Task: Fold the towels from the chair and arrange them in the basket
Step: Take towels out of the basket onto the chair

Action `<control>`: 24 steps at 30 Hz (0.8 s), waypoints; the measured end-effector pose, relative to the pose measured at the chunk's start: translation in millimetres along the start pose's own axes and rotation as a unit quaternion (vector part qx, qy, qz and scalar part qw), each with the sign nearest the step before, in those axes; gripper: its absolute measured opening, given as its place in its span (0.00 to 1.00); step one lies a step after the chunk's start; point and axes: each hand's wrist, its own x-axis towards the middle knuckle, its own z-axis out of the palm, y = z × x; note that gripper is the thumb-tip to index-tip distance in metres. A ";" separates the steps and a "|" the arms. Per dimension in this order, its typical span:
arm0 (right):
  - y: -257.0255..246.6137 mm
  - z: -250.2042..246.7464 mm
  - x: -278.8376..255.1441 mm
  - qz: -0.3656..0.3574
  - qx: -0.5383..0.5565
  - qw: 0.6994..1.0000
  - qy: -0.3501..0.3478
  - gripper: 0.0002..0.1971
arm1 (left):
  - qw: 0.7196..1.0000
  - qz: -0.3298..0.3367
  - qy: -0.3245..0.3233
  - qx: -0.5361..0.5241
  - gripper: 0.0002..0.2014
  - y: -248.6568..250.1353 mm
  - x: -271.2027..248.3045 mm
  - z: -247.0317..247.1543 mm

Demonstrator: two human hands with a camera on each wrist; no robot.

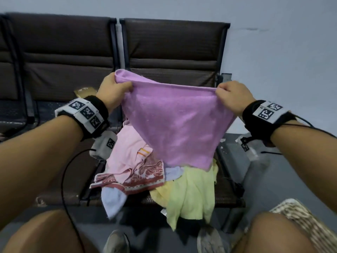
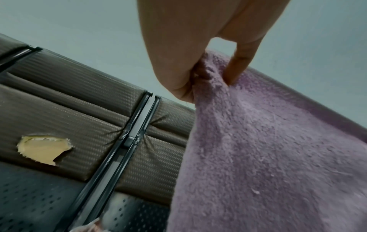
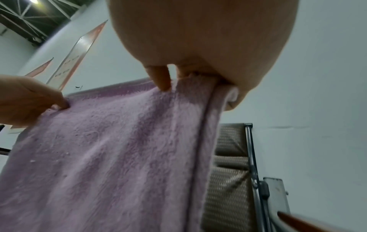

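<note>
A purple towel [image 1: 173, 123] hangs spread in the air between both hands, above the chair seat. My left hand [image 1: 114, 86] pinches its upper left corner; in the left wrist view the thumb and fingers [image 2: 236, 70] bunch the purple towel [image 2: 268, 157] there. My right hand [image 1: 230, 93] grips the upper right corner, and the right wrist view shows its fingers [image 3: 160, 80] clamped on the towel's [image 3: 119, 149] edge. Under it, a pile lies on the brown chair [image 1: 173, 48]: a pink towel [image 1: 124, 157], a red patterned one [image 1: 144, 178], a pale blue one [image 1: 114, 199] and a yellow-green one [image 1: 193, 194]. A woven basket [image 1: 308, 223] shows at the lower right.
A second brown chair [image 1: 60, 52] stands to the left, with a tear in its cover [image 2: 43, 149]. My knees and shoes fill the bottom of the head view. A grey wall is behind, and a metal post [image 3: 276, 199] stands right of the chair.
</note>
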 end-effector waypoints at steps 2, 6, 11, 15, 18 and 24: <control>-4.9 -17.4 3.1 -0.012 0.014 1.000 0.007 0.24 | 1.000 0.019 -0.005 -0.008 0.09 13.8 3.2 -4.3; -2.6 -40.3 7.3 -0.004 0.099 0.995 -0.005 0.21 | 0.999 0.031 0.018 0.019 0.07 27.8 6.9 -15.2; -4.1 -50.8 15.1 0.058 0.183 0.981 -0.004 0.18 | 0.997 -0.061 0.004 -0.049 0.11 38.8 12.8 -13.9; -17.6 -40.4 14.3 0.137 0.227 0.964 -0.026 0.19 | 0.989 -0.121 0.060 -0.067 0.13 30.2 21.3 -6.8; -28.5 -23.8 15.5 0.193 0.264 0.945 -0.025 0.19 | 0.978 -0.165 0.109 -0.061 0.15 23.8 17.4 3.9; -63.0 13.3 0.8 0.245 0.445 0.852 -0.126 0.07 | 0.979 -0.167 0.065 -0.101 0.07 30.7 -15.7 49.6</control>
